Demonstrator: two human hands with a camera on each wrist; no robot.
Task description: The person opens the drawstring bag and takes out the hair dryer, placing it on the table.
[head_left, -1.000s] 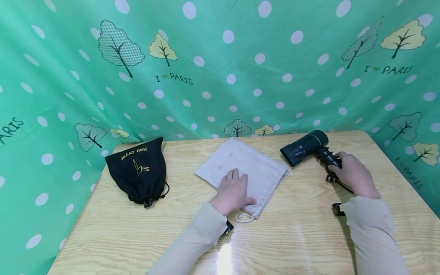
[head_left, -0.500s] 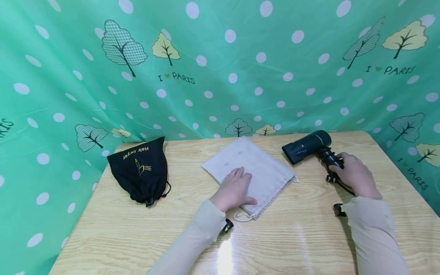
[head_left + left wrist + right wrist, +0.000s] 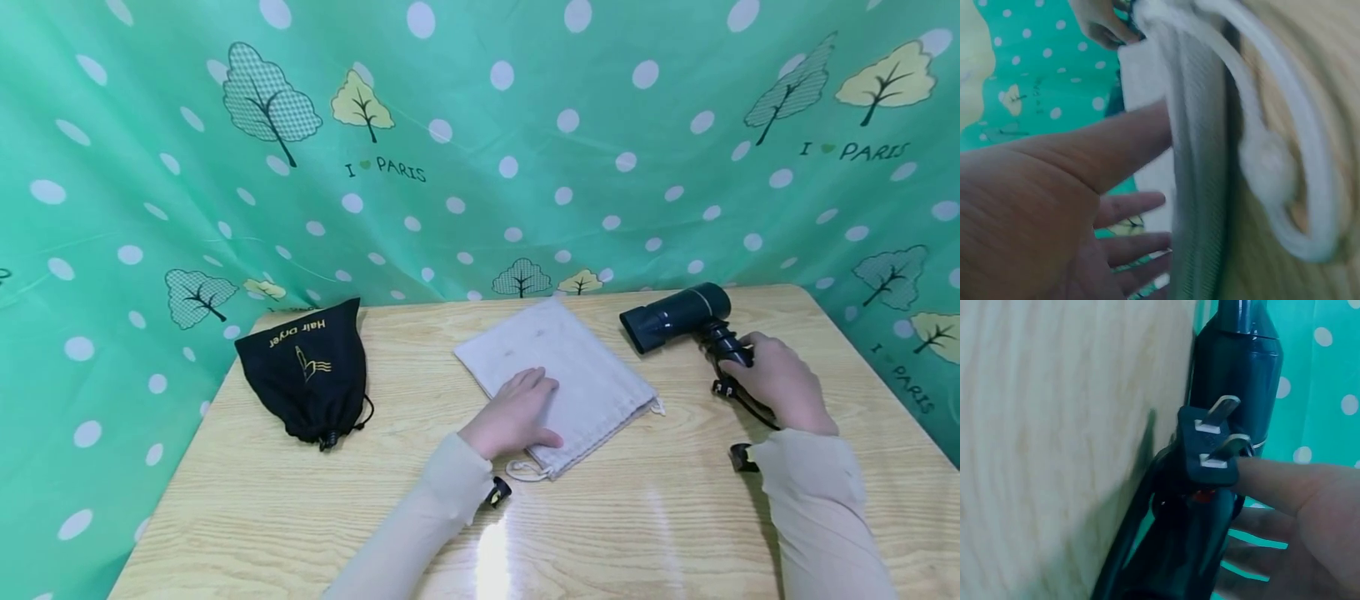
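My left hand (image 3: pixel 517 417) rests on the near left part of a light grey drawstring bag (image 3: pixel 570 367), fingers spread across the cloth. In the left wrist view, the bag's stitched hem (image 3: pixel 1200 169) and its knotted white drawstring (image 3: pixel 1313 144) stand close before the thumb. At the right, my right hand (image 3: pixel 783 383) grips the handle of a dark hair dryer (image 3: pixel 675 319), its nozzle pointing left. The right wrist view shows the dryer's two-pin plug (image 3: pixel 1207 447) lying against the handle beside the thumb, with the black cord bundled there.
A black pouch (image 3: pixel 307 375) with gold "Hair Dryer" lettering lies at the left of the wooden table (image 3: pixel 600 533). A green polka-dot cloth (image 3: pixel 450 192) hangs behind the table and along both sides.
The grey bag has slid and turned a little to the right under my left hand. The hair dryer has shifted slightly right in my right hand. The black pouch stays in place.
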